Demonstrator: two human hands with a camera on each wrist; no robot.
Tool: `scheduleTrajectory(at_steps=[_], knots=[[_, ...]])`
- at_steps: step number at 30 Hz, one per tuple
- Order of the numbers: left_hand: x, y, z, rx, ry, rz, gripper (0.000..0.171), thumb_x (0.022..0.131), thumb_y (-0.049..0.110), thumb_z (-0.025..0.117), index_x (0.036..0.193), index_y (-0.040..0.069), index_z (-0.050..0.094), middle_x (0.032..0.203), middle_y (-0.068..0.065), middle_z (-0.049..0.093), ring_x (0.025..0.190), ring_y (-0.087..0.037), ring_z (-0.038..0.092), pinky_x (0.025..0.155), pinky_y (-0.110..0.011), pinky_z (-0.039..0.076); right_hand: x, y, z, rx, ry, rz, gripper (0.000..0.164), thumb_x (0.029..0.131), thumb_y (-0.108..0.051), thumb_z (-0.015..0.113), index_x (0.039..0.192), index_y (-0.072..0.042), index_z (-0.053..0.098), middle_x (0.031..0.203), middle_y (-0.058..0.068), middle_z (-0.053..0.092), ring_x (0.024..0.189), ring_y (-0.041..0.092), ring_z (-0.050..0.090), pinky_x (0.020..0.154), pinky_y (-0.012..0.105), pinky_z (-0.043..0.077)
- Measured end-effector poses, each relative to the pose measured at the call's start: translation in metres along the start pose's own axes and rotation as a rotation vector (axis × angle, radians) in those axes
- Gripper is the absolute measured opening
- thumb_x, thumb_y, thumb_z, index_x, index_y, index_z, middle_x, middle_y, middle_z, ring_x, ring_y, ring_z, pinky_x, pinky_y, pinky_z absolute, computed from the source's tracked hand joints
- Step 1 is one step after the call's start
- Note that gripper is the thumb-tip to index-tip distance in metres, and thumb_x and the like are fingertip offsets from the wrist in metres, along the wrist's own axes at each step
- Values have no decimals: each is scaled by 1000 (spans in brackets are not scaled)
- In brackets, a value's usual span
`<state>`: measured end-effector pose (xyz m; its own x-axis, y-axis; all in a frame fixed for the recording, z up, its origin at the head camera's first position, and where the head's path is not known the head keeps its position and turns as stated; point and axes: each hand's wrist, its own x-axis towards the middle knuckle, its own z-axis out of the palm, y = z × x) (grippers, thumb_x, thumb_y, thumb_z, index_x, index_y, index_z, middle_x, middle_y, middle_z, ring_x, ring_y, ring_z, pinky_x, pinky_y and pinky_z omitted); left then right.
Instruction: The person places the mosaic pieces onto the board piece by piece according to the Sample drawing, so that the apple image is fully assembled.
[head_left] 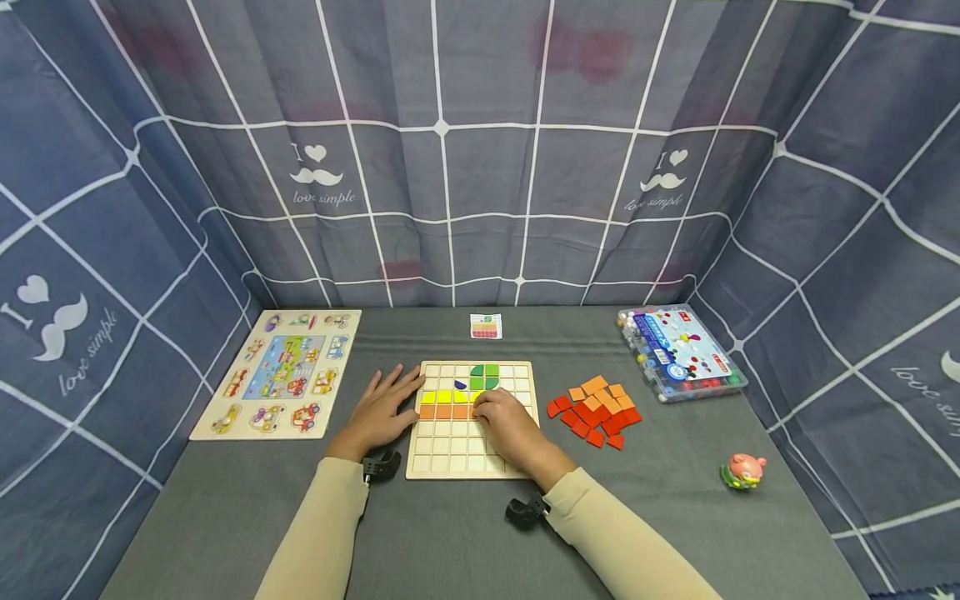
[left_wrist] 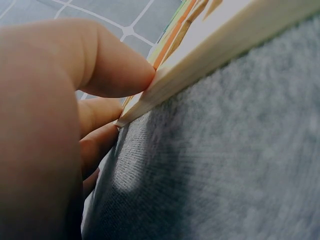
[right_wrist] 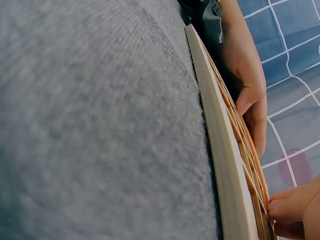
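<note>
A wooden grid board (head_left: pixel 450 463) lies on the grey table, with a row of yellow square tiles (head_left: pixel 435 397) above a row of orange square tiles (head_left: pixel 444 412). Green pieces (head_left: pixel 484 377), some with rounded corners, and a small dark blue piece (head_left: pixel 460 385) sit higher on it. My right hand (head_left: pixel 512 427) has its fingers bent together at the right end of the orange row, pinching an orange tile mostly hidden beneath the fingertips. At the board's left edge rests my left hand (head_left: pixel 381 410), fingers spread and thumb touching the side.
Loose orange tiles (head_left: pixel 595 385) and red tiles (head_left: pixel 581 414) lie heaped right of the board. A small pattern card (head_left: pixel 486 326) is behind it. A picture puzzle board (head_left: pixel 341 333) lies left; a clear bead box (head_left: pixel 686 354) and a pig figurine (head_left: pixel 744 471) are at right.
</note>
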<state>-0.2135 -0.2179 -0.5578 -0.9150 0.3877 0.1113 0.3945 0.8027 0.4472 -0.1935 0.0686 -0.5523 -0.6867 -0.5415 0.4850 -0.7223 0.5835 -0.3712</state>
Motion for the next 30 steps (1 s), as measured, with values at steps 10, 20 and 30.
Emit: scheduleTrajectory(at_steps=[10, 20, 30], knots=[[1, -1, 0, 2, 5, 14, 70, 95, 28, 62, 162, 16, 46, 169, -1, 33, 158, -30, 19, 127, -55, -1, -13, 10, -14, 98, 87, 53, 10, 90, 4, 78, 93, -5, 82, 99, 4, 73, 94, 22, 69, 82, 36, 60], [0, -2, 1, -6, -5, 1, 70, 96, 28, 61, 163, 17, 45, 170, 2, 31, 158, -28, 17, 127, -52, -3, -41, 63, -64, 1, 128, 354, 11, 91, 0, 79, 103, -1, 81, 112, 12, 71, 107, 35, 66, 96, 52, 54], [1, -3, 2, 5, -1, 2, 70, 96, 29, 61, 163, 17, 45, 170, 1, 32, 158, -29, 18, 127, -52, -3, -63, 98, -93, -115, 24, 432, 15, 83, 0, 77, 98, -1, 81, 111, 18, 72, 105, 45, 62, 94, 62, 49]])
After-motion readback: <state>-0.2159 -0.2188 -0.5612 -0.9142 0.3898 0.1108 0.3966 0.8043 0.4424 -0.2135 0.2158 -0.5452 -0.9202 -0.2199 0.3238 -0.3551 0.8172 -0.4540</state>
